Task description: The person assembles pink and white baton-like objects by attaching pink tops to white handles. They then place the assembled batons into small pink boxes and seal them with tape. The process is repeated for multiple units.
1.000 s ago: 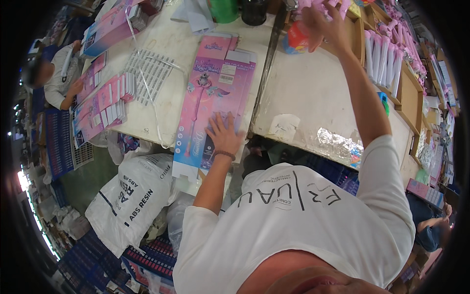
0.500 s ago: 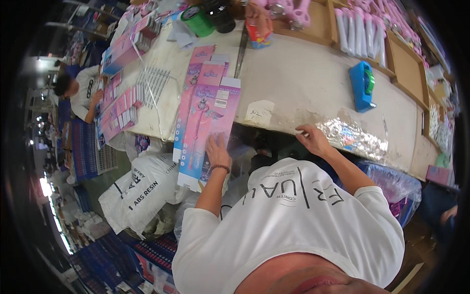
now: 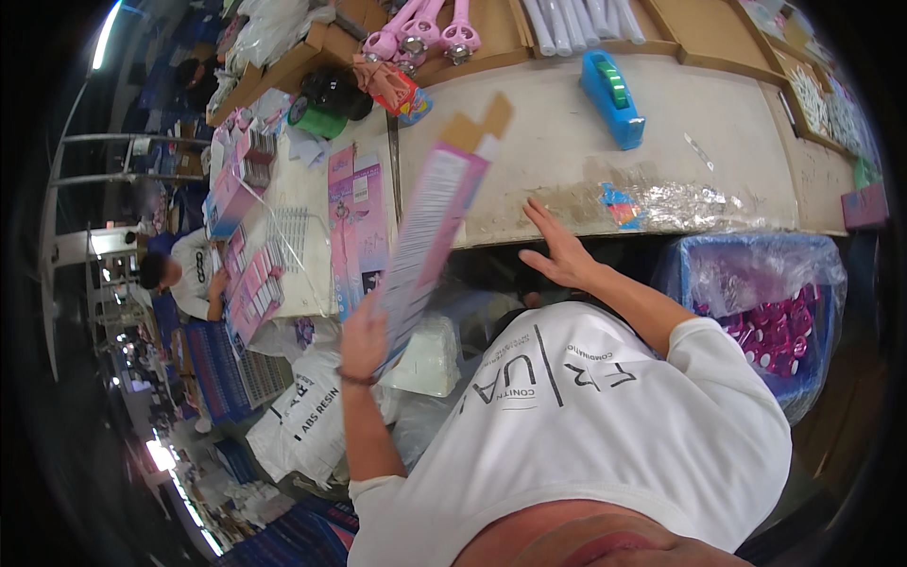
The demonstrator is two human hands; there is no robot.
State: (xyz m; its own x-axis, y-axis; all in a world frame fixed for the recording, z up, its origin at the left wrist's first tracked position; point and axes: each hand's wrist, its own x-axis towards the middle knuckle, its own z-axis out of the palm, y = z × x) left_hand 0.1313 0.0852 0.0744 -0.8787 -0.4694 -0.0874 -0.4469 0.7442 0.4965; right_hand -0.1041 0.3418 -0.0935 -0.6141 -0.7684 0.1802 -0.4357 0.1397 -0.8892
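Observation:
My left hand (image 3: 364, 335) is closed around the lower end of a long pink and blue cardboard box (image 3: 433, 227), lifted off the table and tilted up to the right. Brown inner flaps stick out at its far end, and motion blurs it. At the table's front edge, my right hand (image 3: 559, 248) has its fingers stretched apart with nothing in them. Beyond the held box, more flat pink boxes (image 3: 370, 222) lie on the table to the left. A blue tape dispenser (image 3: 612, 102) with green tape stands farther back.
Pink wand handles (image 3: 460, 36) and white tubes (image 3: 578, 21) lie in cardboard trays at the back. A blue lined bin (image 3: 831, 312) with shiny magenta parts stands at the right. White sacks (image 3: 298, 425) slump at the left, where another person (image 3: 194, 274) sits by stacked boxes.
My left hand has picked a box off the pile and raised it, tilting it rightward. My right hand's fingers have spread. The whole view has turned toward the right.

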